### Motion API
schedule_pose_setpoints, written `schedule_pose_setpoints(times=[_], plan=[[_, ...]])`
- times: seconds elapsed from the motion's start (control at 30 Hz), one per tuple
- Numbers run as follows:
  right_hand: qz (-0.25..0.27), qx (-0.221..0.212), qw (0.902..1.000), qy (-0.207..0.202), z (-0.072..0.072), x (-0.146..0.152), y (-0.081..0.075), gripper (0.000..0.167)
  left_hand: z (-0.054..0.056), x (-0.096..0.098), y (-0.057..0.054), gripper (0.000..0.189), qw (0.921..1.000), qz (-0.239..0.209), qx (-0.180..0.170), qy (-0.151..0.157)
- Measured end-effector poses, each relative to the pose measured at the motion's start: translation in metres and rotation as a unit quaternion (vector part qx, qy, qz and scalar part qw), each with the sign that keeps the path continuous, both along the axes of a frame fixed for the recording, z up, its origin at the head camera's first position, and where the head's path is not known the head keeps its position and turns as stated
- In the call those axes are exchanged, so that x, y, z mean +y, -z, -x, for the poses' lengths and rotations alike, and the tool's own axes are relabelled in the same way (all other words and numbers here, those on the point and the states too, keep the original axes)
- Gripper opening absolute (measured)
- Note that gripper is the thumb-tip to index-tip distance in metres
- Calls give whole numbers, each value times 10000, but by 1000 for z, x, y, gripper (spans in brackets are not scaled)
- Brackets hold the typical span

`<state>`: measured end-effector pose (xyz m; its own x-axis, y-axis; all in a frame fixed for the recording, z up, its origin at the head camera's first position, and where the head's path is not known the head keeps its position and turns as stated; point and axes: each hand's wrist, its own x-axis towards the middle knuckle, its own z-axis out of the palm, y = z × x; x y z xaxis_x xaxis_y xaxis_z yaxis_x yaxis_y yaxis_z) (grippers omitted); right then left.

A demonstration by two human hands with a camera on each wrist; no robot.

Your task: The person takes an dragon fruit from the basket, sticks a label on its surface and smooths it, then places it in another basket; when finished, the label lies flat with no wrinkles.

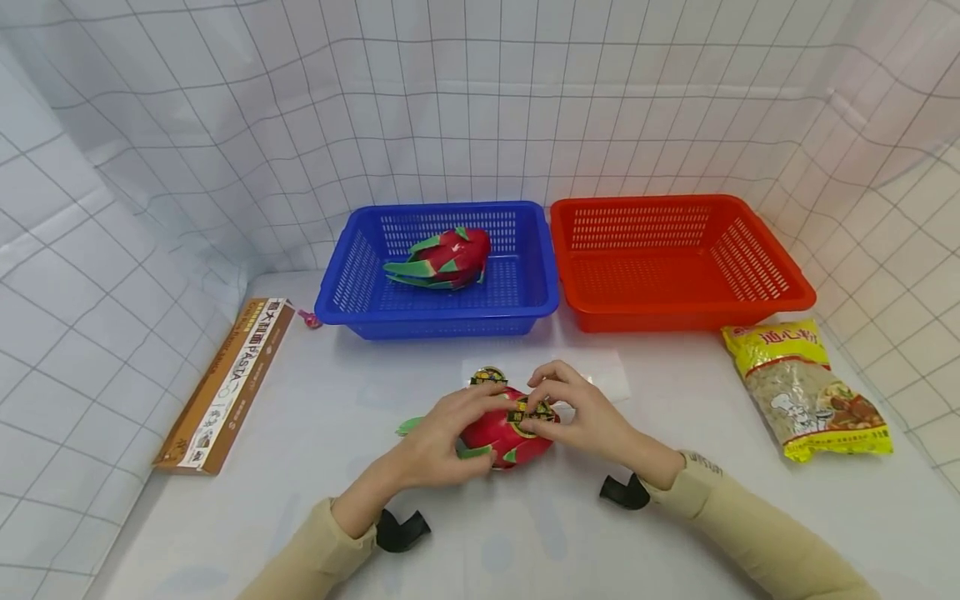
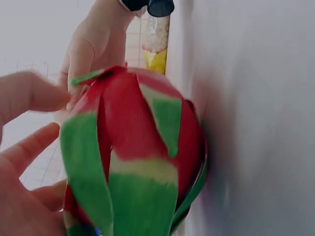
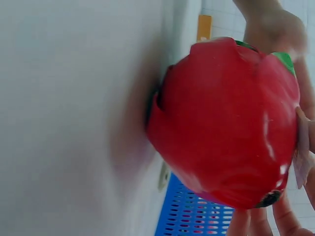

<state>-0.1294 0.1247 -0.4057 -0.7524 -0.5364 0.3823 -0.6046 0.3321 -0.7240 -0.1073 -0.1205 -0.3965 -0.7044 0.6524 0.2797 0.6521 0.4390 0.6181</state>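
The left hand (image 1: pixel 431 446) cups a dragon fruit (image 1: pixel 491 432) mid-table (image 1: pixel 315 442), while the right hand (image 1: pixel 592 421) pinches a label (image 1: pixel 518 417) at its upper side. A second label (image 1: pixel 489 376) shows just beyond. Along the table's far edge stand a blue basket (image 1: pixel 442 318) containing another fruit (image 1: pixel 457 255) and a red basket (image 1: pixel 690 315), with a box (image 1: pixel 225 387) by the left edge and a bag (image 1: pixel 806 396) by the right.

Wears beige sleeves (image 1: pixel 757 521) on both arms, plain, lightly creased. Ends in snug cuffs (image 1: pixel 347 533) above bare left hand (image 1: pixel 441 435) and bare right hand (image 1: pixel 588 417). Carries small dark lettering (image 1: pixel 705 463) at right cuff, hard to read. Has bent, tube-like, smooth black mounts (image 1: pixel 401 532) at both wrists; shows rounded end on right one, left wrist view.
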Motion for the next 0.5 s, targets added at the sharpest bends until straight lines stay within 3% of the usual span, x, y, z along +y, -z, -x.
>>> schedule_pose_setpoints(times=[0.13,0.27,0.5], plan=[[10,-169,9998,-76,-2,1,4,16,-2,8,4,28,9985,-428,-73,-329],[91,-483,9985,-228,-4,3,7,23,-2,16,10,18,9930,-912,139,-736],[240,-1966,9765,-851,-5,12,14,39,-5,26,12,10,9814,-1426,191,-1273]])
